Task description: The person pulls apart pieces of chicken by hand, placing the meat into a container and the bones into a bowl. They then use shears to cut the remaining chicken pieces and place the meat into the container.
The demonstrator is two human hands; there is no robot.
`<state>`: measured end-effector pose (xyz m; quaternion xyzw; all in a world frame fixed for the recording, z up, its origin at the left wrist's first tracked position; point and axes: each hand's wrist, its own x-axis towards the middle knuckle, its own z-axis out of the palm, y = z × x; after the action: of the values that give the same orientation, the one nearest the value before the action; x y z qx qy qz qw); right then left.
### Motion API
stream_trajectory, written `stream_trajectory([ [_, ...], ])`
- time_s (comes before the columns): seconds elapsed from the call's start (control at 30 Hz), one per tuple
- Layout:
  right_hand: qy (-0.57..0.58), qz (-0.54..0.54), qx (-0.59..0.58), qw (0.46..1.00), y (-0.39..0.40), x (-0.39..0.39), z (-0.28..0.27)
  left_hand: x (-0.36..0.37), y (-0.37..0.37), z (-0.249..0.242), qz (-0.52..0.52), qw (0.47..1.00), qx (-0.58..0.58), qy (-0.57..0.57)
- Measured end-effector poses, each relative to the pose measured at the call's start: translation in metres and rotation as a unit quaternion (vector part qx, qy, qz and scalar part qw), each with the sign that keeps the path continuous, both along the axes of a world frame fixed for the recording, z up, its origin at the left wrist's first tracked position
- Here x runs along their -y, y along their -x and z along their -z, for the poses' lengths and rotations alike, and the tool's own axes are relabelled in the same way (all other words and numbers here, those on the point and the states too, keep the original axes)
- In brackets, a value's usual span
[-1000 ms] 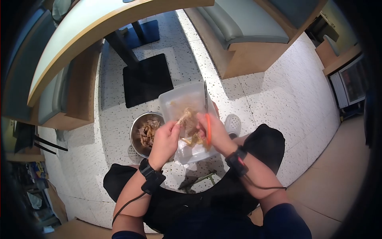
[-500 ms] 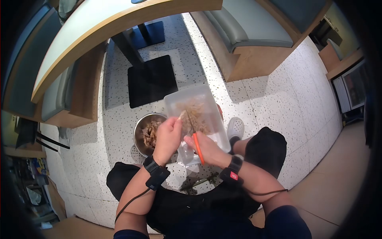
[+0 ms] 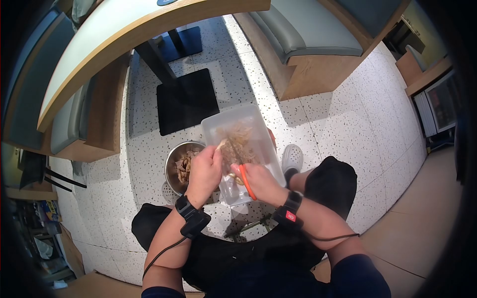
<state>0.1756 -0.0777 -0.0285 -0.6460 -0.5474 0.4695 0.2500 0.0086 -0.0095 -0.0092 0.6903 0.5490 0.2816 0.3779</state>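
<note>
My left hand (image 3: 204, 168) pinches a pale strip of food (image 3: 221, 144), whose exact kind I cannot make out. In my right hand (image 3: 263, 183) is a pair of scissors (image 3: 245, 181) with orange handles; the dark blades point away from me, close to the strip. Both hands are over a translucent plastic tub (image 3: 268, 149), where pale brown cut pieces (image 3: 239, 136) lie. Left of the tub stands a round metal bowl (image 3: 169, 171) with larger brownish chunks (image 3: 184, 166) in it, partly covered by my left hand.
Beyond the tub, a black table base (image 3: 188, 102) rests on the speckled floor. Above it curves a wood-edged tabletop (image 3: 99, 54). Padded benches (image 3: 318, 49) stand on both sides. A foot in a light clog (image 3: 292, 158) is right of the tub.
Between the scissors and the tub's near end, a pale yellowish piece now shows below my right hand. Both hands stay over the tub, and the view has shifted slightly.
</note>
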Motion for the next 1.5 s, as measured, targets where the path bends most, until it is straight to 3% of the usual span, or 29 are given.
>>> stream_trajectory([
  [0.07,0.054,0.006,-0.113,0.992,0.000,0.003,-0.002,-0.001,0.004,0.008,0.010,1.000,-0.016,-0.023],
  [0.17,0.134,0.030,-0.186,0.973,0.000,0.003,-0.008,-0.002,0.007,0.012,0.011,1.000,-0.009,0.016],
  [0.3,0.146,0.065,-0.192,0.968,-0.003,0.002,-0.006,-0.003,0.008,0.009,0.014,0.997,0.051,0.060],
  [0.37,0.170,0.115,-0.267,0.942,-0.009,-0.002,-0.005,-0.003,0.007,-0.005,-0.060,0.933,0.215,0.283],
  [0.4,0.168,0.117,-0.268,0.942,-0.011,-0.003,0.000,-0.006,0.009,-0.006,-0.058,0.933,0.214,0.283],
  [0.47,0.221,0.092,-0.351,0.905,-0.013,-0.002,0.013,-0.012,0.017,-0.005,-0.050,0.809,0.420,0.409],
  [0.67,0.290,0.034,-0.472,0.832,-0.012,0.009,0.010,-0.019,0.024,-0.005,-0.058,0.754,0.482,0.443],
  [0.73,0.289,0.006,-0.470,0.834,-0.015,0.011,0.008,-0.019,0.023,-0.003,-0.074,0.736,0.501,0.450],
  [0.8,0.288,-0.019,-0.468,0.835,-0.016,0.012,0.005,-0.020,0.024,-0.001,-0.066,0.732,0.500,0.459],
  [0.97,0.297,-0.026,-0.570,0.766,-0.012,0.002,0.004,-0.016,0.016,-0.008,-0.050,0.731,0.458,0.503],
  [1.1,0.300,-0.019,-0.599,0.742,-0.015,-0.001,-0.002,-0.011,0.013,-0.010,-0.015,0.730,0.427,0.533],
  [1.3,0.277,0.008,-0.549,0.788,-0.012,0.002,-0.001,-0.009,0.011,-0.014,-0.035,0.745,0.407,0.527],
  [1.37,0.235,0.028,-0.489,0.840,-0.010,0.005,-0.010,-0.009,0.013,-0.011,-0.034,0.748,0.405,0.525],
  [1.5,0.248,0.072,-0.471,0.844,0.001,0.010,-0.005,-0.008,0.015,-0.007,-0.013,0.764,0.387,0.516],
])
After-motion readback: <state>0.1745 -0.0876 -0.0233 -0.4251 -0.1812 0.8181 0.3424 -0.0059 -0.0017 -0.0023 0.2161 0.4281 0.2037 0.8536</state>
